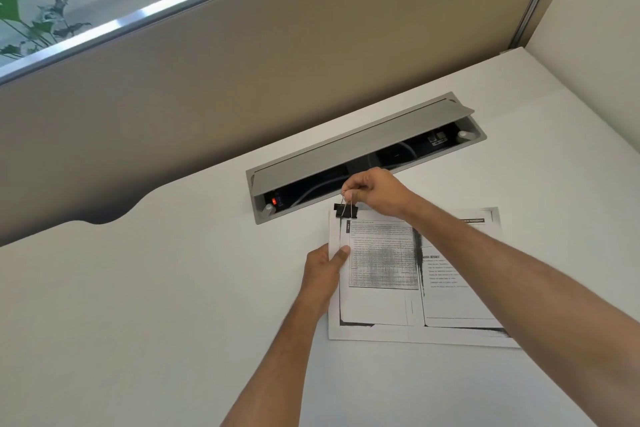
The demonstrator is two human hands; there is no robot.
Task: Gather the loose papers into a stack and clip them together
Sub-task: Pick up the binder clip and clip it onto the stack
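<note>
Forearms: two bare arms reach up from the lower edge of the view, the right one crossing over the right half of the papers.
Left hand (pixel 323 270): nearer the camera; its grip is closed on the left edge of the papers, thumb on top of the sheet, fingers hidden beneath.
Papers (pixel 381 274): gathered in a stack lying flat on the white table (pixel 138 305), long axis running left to right, printed side up; a lower sheet shows slightly offset at the far right corner.
Binder clip (pixel 343 211): black, sitting at the far left corner of the papers, its wire handles standing up.
Right hand (pixel 375 189): farther out, just above and beyond the clip; fingertips pinched together on the wire handles.
Key relation: the clip hangs directly below the right grip and bites the far edge of the papers, while the left hand pins the same end of the stack from the near side. Whether the black jaw is fully seated over the edge is too small to tell.
Likely step: seating or releasing the clip; the task looks close to done.
Cable tray (pixel 367 156): grey recessed box in the table just beyond the papers, lid tilted open.
Tray contents: dark cables, a power strip with a red lit switch (pixel 274 201) at its left end.
</note>
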